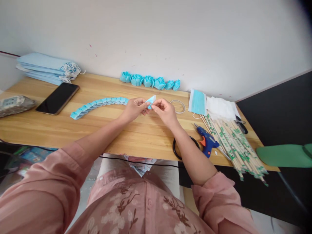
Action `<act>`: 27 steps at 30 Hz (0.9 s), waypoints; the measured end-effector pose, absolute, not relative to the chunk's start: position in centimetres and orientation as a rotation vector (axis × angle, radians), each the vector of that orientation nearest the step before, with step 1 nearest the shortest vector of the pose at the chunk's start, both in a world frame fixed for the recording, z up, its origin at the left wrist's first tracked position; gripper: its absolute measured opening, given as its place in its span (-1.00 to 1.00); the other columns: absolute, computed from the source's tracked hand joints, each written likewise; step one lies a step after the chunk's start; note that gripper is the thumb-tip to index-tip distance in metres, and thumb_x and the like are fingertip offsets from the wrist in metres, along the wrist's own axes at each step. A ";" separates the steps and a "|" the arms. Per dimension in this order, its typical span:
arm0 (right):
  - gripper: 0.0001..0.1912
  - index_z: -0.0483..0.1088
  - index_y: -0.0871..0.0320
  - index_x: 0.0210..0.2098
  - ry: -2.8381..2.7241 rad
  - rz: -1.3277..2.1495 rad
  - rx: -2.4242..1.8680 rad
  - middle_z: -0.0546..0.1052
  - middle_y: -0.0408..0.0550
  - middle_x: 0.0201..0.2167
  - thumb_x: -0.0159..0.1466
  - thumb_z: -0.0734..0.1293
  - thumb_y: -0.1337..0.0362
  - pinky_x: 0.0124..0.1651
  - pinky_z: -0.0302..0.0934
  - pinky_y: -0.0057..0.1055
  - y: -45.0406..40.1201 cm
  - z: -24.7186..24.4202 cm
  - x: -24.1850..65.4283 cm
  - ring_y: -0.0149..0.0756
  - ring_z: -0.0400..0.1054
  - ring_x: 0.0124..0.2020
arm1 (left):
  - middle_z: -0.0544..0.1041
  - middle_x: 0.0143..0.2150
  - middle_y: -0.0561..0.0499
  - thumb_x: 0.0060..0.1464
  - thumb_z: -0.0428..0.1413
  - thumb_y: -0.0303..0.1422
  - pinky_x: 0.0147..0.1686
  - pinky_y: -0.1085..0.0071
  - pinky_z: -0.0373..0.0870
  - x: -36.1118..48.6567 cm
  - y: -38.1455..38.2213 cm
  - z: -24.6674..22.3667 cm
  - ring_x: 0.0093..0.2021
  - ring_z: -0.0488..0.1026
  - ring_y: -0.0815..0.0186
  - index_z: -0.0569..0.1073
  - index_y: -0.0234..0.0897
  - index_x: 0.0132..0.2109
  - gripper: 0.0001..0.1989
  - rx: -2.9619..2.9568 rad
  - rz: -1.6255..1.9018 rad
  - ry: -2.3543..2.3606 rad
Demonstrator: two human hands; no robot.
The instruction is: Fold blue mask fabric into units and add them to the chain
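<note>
Above the wooden tabletop, my left hand (134,109) and my right hand (166,111) pinch a small folded piece of light blue mask fabric (151,100) from either side. Its pale tip points up between the fingers; the lower part is hidden by them. Beside my left hand, a curved row of overlapping folded blue pieces (97,104) lies on the table, its right end touching or passing behind that hand. A thin pale ring, perhaps a roll of tape (178,101), lies just right of my right hand.
Several blue fabric flowers (148,81) line the wall. A mask stack (46,66), a phone (58,98) and a wrapped lump (16,105) are left. Right lie a single mask (198,101), a blue glue gun (206,140), wrapped sticks (235,146) and white fabric (220,109).
</note>
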State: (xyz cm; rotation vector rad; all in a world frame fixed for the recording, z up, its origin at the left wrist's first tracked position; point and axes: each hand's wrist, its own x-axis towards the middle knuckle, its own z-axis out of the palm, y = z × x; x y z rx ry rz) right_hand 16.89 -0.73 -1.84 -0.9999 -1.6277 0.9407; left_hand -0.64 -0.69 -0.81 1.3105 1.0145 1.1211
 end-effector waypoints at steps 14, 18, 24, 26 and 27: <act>-0.65 0.53 0.10 -0.27 -1.449 1.197 -0.974 0.63 -0.13 -0.35 0.10 0.50 -0.02 -0.05 0.42 -0.26 -0.2 -2.4 17.0 -0.28 0.52 -0.27 | 0.55 -0.54 0.01 -0.06 0.34 -0.04 -0.49 0.51 0.41 -0.8 -0.9 -0.5 -0.55 0.46 0.43 0.46 -0.34 -0.43 -0.57 1.348 1.096 1.009; -0.65 0.51 0.10 -0.35 -1.461 1.164 -0.999 0.62 -0.14 -0.38 0.11 0.49 -0.05 -0.13 0.41 -0.30 -0.2 -2.5 17.0 -0.31 0.49 -0.33 | 0.55 -0.55 0.01 -0.04 0.33 -0.04 -0.49 0.51 0.41 -0.7 -1.0 -0.4 -0.55 0.46 0.43 0.46 -0.35 -0.42 -0.58 1.372 1.085 1.017; -0.69 0.48 0.09 -0.35 -1.479 1.102 -0.998 0.57 -0.16 -0.40 0.14 0.46 -0.03 -0.18 0.37 -0.35 -0.2 -2.4 17.0 -0.36 0.43 -0.35 | 0.57 -0.47 -0.02 -0.03 0.31 -0.01 -0.52 0.50 0.43 -0.6 -1.2 -0.6 -0.54 0.47 0.41 0.46 -0.34 -0.37 -0.56 1.375 1.035 0.949; -0.70 0.47 0.09 -0.36 -1.478 1.076 -1.007 0.55 -0.17 -0.40 0.16 0.45 -0.01 -0.18 0.36 -0.37 -0.3 -2.3 16.9 -0.37 0.40 -0.35 | 0.59 -0.44 -0.03 -0.03 0.32 -0.07 -0.53 0.50 0.42 -0.6 -1.1 -0.7 -0.54 0.46 0.43 0.47 -0.35 -0.36 -0.61 1.378 1.001 0.947; -0.71 0.47 0.09 -0.36 -1.476 1.073 -1.007 0.54 -0.17 -0.41 0.16 0.44 0.00 -0.18 0.35 -0.37 -0.3 -2.3 16.9 -0.37 0.39 -0.35 | 0.58 -0.44 -0.03 -0.02 0.32 -0.12 -0.54 0.50 0.42 -0.6 -1.1 -0.8 -0.55 0.45 0.44 0.47 -0.35 -0.37 -0.64 1.381 0.992 0.950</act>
